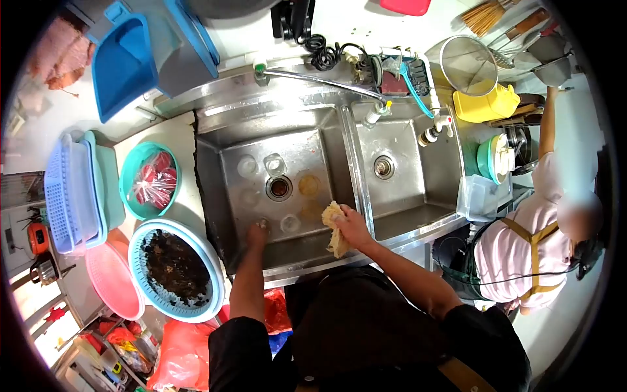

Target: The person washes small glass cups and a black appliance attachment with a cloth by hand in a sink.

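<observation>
Cramped kitchen corner, fisheye view: double steel sink [353, 153] up front, light-blue basket [218, 287] of dark stuff off to the left, and another person [522, 251] over on the right. So, the pale, crumpled cloth [335, 230] is over the near right corner of the left basin [297, 141], just beside the divider. Right hand [353, 228] has it, fingers curled round the edge in what looks like a closed grip. Its long axis runs roughly front to back, and it sticks out on the side facing the left hand [257, 235], so it's between the two hands but way closer to the right. Left hand's down in the same basin, kinda blurry. Something shiny's at its fingertips, but I can't tell how far open it is or if it's gripping anything. Clear round pieces [274, 164], probably cups, sit around the drain [279, 189], mostly beyond the left hand.
</observation>
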